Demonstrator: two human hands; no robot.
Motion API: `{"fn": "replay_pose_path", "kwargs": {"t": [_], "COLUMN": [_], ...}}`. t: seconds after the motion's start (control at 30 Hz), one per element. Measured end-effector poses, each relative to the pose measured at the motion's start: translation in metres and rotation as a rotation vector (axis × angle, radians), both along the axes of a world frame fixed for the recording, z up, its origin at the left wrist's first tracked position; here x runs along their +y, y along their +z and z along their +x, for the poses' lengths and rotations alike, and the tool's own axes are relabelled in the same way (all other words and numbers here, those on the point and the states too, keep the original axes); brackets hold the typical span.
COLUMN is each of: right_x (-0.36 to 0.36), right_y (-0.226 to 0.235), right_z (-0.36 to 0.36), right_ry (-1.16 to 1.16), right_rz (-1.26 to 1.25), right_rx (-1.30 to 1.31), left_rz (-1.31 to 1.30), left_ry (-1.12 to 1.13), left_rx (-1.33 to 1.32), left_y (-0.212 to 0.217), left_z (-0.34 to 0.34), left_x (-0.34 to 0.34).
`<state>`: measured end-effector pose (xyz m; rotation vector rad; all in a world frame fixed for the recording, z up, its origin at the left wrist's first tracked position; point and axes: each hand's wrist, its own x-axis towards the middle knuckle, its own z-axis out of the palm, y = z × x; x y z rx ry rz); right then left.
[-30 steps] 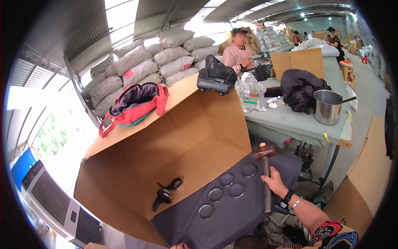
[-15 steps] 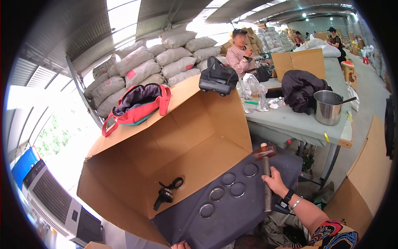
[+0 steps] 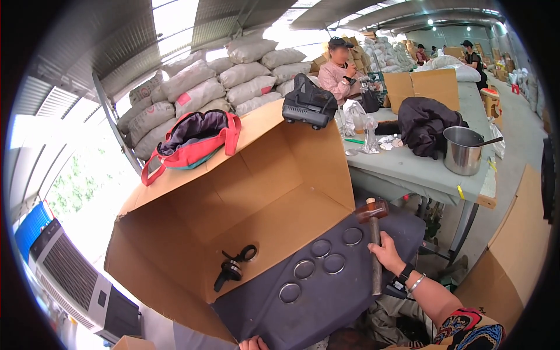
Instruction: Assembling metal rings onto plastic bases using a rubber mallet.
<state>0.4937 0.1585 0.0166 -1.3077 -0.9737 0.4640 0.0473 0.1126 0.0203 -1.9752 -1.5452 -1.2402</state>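
Observation:
My right hand (image 3: 386, 255) is wrapped round the handle of a mallet (image 3: 376, 277) with a brown head, held head-up over the right part of a dark grey work surface (image 3: 332, 303). Several thin metal rings (image 3: 304, 269) lie flat on that surface, left of the mallet. At the bottom edge of the view only the fingers of my left hand (image 3: 254, 344) show; they rest on the near left edge of the dark surface and hold nothing visible. The rest of that hand is out of the picture.
Beyond the surface an open cardboard box (image 3: 262, 216) lies on its side, a black clamp-like tool (image 3: 230, 273) inside. A red bag (image 3: 198, 140) and a black device (image 3: 309, 105) sit on top. A grey table (image 3: 402, 172) bears a metal pot (image 3: 462, 153); a person (image 3: 338, 73) stands behind.
The view has shifted very slightly. Both hands, the mallet and the rings stay practically where they were.

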Motion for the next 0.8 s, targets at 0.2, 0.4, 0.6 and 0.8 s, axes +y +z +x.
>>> {"fn": "replay_pose_path", "kwargs": {"t": [0.2, 0.4, 0.6, 0.8], "right_x": [-0.0001, -0.0022, -0.0014, 0.0008], "right_y": [0.0030, 0.0072, 0.0042, 0.0024], "right_z": [-0.0026, -0.0047, -0.0034, -0.0029], "right_ry": [-0.018, -0.009, 0.001, -0.006], "right_rz": [0.046, 0.049, 0.045, 0.053], "right_rx": [0.020, 0.032, 0.043, 0.036], "left_rz": [-0.009, -0.022, -0.035, 0.003], "left_ry": [0.005, 0.015, 0.008, -0.006], "left_rx": [0.005, -0.002, -0.021, -0.020], "left_y": [0.0005, 0.0004, -0.0002, 0.0003], "left_z": [-0.0004, -0.0003, 0.0000, -0.0009], "left_x": [-0.0004, -0.0008, -0.0002, -0.0003]}}
